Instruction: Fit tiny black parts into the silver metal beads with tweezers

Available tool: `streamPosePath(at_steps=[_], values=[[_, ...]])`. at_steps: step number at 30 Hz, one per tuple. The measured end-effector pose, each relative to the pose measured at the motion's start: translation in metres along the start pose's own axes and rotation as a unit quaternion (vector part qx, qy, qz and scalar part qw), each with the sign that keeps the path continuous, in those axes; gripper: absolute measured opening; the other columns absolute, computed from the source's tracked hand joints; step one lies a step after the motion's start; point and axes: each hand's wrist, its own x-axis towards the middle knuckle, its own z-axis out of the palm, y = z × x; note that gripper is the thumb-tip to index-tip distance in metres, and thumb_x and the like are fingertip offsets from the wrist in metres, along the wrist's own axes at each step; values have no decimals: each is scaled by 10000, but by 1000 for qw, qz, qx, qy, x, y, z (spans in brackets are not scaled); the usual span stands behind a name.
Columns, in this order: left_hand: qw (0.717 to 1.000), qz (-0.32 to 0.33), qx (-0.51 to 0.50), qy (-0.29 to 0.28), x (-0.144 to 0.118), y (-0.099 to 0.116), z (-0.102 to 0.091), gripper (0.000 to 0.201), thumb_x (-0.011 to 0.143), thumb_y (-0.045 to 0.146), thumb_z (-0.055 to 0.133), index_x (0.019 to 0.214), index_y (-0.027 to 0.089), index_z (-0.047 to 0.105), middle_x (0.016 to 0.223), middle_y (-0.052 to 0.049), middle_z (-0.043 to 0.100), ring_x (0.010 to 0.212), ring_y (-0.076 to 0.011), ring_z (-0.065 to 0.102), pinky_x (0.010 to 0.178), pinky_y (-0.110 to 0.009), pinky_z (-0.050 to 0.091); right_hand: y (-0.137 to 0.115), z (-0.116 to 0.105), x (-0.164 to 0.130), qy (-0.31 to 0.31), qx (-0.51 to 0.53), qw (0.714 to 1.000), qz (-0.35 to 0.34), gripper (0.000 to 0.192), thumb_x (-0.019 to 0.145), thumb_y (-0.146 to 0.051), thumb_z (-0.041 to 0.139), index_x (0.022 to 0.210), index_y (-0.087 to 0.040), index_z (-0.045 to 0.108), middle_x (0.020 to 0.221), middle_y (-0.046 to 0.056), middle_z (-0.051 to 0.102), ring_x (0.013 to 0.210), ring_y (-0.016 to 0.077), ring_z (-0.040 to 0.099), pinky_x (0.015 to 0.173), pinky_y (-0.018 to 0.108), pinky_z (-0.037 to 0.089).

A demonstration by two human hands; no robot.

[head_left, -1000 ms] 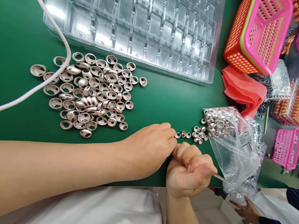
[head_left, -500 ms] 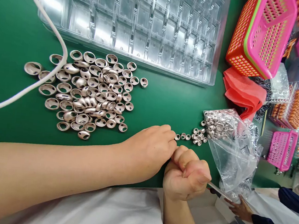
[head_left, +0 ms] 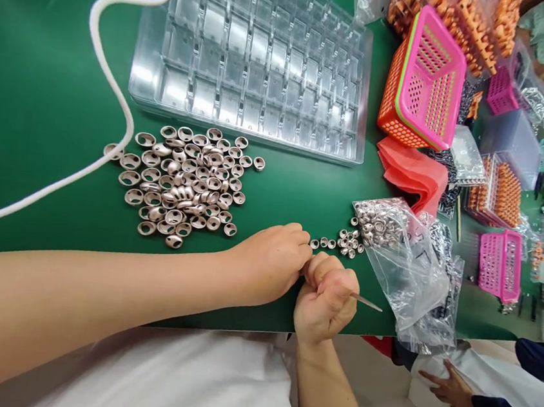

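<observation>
My left hand is closed, knuckles up, and meets my right hand over the green table's front edge. What its fingers pinch is hidden. My right hand is a fist around a thin pointed metal tool, whose tapered end sticks out to the right past the thumb. Just beyond the hands lie a few small metal rings in a short row, beside a little cluster of the same rings. To the left spreads a large heap of silvery, hollow metal rings with holes in their sides.
A clear compartment tray lies behind the heap, and a white cable crosses the left. Rightward are a plastic bag of rings, red cloth, stacked baskets and a pink basket. Another person's hand is at lower right.
The view has shifted, so the tray and baskets sit differently and more shows at right. Both hands stay closed together; more of the tool's pointed end stands clear against the background.
</observation>
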Motion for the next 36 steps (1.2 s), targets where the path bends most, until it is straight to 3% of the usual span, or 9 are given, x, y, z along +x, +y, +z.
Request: streamPosePath(at_steps=[7,11,13,19,22,26,29,36], values=[[1000,-16,-3,-6,-1,1,-2,81,897,116,643,889,148,717,863,-41,650,872,-205,569,709,-312,436,-12,-13,7,73,69,993,54,400,1063,-411,324,724,-231,435,647,-56,324,572,118,423,576,288,383],[1000,-13,-7,5,-2,1,-2,37,906,147,687,911,153,723,858,-30,663,859,-198,569,719,-309,437,-16,-31,8,108,-2,994,21,433,1050,-482,332,793,-246,589,784,2,506,787,171,560,756,391,468],[1000,-10,-7,8,-2,1,-2,29,906,151,696,911,151,725,851,-31,664,851,-196,567,719,-309,439,-16,-39,6,121,-43,992,17,455,1043,-520,337,854,-249,650,836,27,557,857,187,577,768,388,469],[1000,-3,-12,12,-2,-1,-1,22,906,152,704,897,146,724,842,-28,665,845,-195,564,711,-311,439,-19,-55,-3,84,-10,994,69,434,1058,-496,312,964,-238,648,877,5,571,593,122,595,511,302,488],[1000,-3,-12,15,-3,-1,-1,22,905,149,703,905,144,724,842,-28,664,838,-192,562,701,-310,434,-21,-60,-5,60,14,993,105,340,1051,-463,379,965,-238,619,935,5,587,669,134,665,553,323,567],[1000,-5,-13,16,-3,1,-2,22,906,145,700,901,144,722,837,-28,661,832,-188,557,695,-305,428,-21,-62,-8,43,17,986,162,25,979,-231,595,973,-253,585,964,-27,599,730,114,708,655,315,625],[1000,-3,-16,19,-4,1,-2,26,910,144,694,906,143,720,837,-29,659,821,-185,552,689,-306,425,-19,-61,-14,38,-22,985,165,131,933,-130,636,995,-244,615,940,-29,636,729,112,728,664,291,645],[999,10,-22,38,-4,-3,2,14,894,134,704,895,146,711,827,-26,658,820,-185,553,679,-301,429,-14,-61,-28,40,-139,978,149,138,909,-180,688,1043,-215,681,941,21,751,781,164,773,719,312,680]])
